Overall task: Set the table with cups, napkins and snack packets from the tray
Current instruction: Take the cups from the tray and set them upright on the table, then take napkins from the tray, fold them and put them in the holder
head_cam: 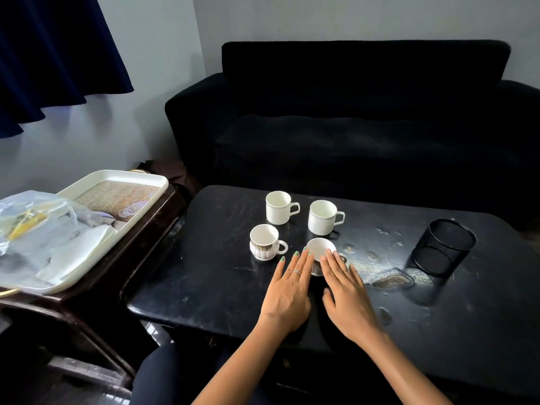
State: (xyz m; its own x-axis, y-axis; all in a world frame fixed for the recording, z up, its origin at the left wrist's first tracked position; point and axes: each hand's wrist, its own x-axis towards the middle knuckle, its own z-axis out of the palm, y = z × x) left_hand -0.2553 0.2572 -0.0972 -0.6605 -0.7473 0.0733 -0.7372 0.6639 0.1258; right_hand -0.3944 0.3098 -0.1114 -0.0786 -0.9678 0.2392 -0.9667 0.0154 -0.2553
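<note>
White cups: four (320, 255) stand mid-table, likely grouped for serving. Both hands, left (289, 290) and right (349, 296), lie flat, fingers spread, flanking the nearest. Napkins (79, 252) wait on the tray (128, 175).

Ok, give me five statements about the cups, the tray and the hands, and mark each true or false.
1. Four cups stand on the black table. True.
2. The left hand grips the patterned cup by its handle. False: its fingers are straight and it holds nothing; that cup stands apart from it.
3. The napkins are still on the tray. True.
4. The mesh pen holder lies tipped on its side. False: it stands upright, open end up.
5. Both hands flank the nearest cup, the right hand with fingers straight. True.
</note>
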